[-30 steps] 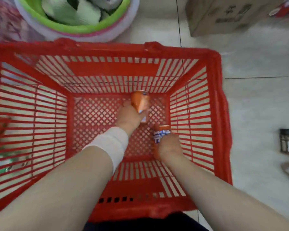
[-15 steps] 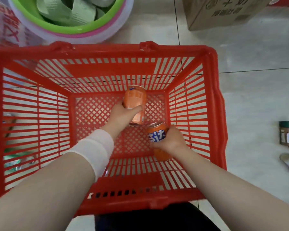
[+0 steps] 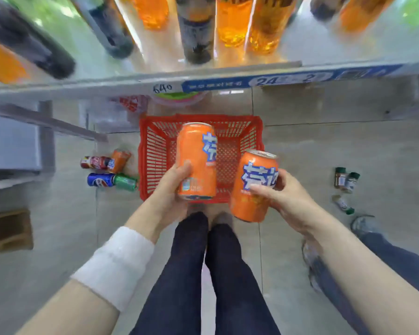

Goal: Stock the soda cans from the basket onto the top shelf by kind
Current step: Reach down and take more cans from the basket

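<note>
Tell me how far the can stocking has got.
Done: the basket shows no cans inside. In hand: left hand grips the left can, right hand the right can, both orange. Left: shelving both; the top shelf is out of view. Four floor cans lie beside the basket.

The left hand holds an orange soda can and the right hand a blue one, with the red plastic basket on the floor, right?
No: the head view shows the right hand holding an orange soda can too, not blue; the rest is right.
</note>
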